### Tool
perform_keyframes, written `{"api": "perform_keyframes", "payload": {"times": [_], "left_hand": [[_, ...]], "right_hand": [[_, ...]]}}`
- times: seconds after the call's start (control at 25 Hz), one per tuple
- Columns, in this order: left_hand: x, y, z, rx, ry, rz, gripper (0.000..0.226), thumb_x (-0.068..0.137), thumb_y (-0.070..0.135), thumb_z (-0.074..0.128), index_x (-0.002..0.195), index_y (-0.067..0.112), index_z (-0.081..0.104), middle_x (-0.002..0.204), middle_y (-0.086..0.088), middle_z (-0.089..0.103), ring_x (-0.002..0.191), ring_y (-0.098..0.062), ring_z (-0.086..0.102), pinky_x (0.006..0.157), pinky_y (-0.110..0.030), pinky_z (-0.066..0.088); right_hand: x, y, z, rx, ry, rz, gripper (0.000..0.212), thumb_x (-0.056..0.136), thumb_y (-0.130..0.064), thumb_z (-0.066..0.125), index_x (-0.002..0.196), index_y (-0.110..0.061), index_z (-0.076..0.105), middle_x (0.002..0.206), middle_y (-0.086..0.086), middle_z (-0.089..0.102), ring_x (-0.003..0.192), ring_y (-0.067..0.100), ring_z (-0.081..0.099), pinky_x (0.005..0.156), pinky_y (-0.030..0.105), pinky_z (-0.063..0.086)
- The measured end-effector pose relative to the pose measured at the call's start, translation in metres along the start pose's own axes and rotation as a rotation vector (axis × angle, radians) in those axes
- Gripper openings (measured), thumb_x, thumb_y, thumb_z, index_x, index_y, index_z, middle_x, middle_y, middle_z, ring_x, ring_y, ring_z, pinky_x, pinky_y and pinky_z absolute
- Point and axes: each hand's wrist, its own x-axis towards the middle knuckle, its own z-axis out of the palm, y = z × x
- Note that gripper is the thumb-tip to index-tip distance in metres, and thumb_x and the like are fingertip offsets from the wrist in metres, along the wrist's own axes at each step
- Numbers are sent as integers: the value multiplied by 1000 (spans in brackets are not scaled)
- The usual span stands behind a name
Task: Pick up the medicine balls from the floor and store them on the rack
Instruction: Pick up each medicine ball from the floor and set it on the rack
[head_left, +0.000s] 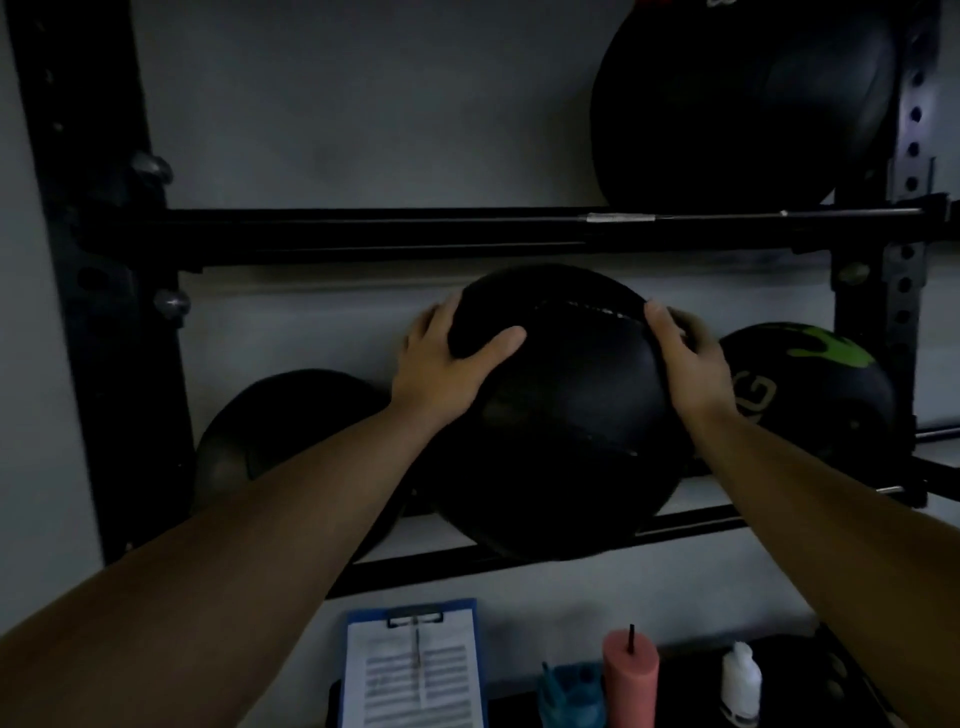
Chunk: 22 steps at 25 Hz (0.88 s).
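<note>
Two hands: both press on one black medicine ball (566, 415), one on each side of it.
Left hand (447, 364): palm flat on the ball's upper left, thumb lying across the front, fingers curled round toward the back; grasping the ball.
Right hand (691, 364): clasped on the ball's upper right, fingers wrapped over the far side; grasping the ball.
Forearms: bare, reaching up from the lower corners of the view.
Held ball: large, dark, with a pale stitched seam near its top; its underside sits at the front rail of the lower shelf of the rack (363, 234). Whether its full weight rests on the rails cannot be told.
Left neighbour (291, 421): another dark ball on the same shelf, partly hidden behind the left forearm, just beside the held ball.
Right neighbour (810, 384): a black ball with green markings and pale lettering, on the same shelf, close to the right hand.
Upper shelf: one big black ball (743, 104) at the right end, against the perforated upright.
Rack: black metal, horizontal rails between uprights, set against a pale wall.
Below the rack: a blue clipboard (415, 670) with a printed sheet, a pink cylinder (631, 680) with a thin dark stick at its top, a small white bottle (740, 680) and a teal object (569, 691) too dim to tell.
Lighting: dim, details of the dark balls are faint.
</note>
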Motion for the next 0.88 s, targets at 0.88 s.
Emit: {"api": "perform_keyframes", "payload": {"times": [0.88], "left_hand": [[-118, 51, -20, 594, -181, 2, 75, 86, 83, 62, 147, 41, 56, 145, 4, 65, 123, -23, 66, 96, -38, 55]], "right_hand": [[-86, -26, -102, -671, -279, -60, 72, 94, -74, 50, 148, -26, 50, 141, 8, 61, 120, 29, 61, 93, 41, 51]]}}
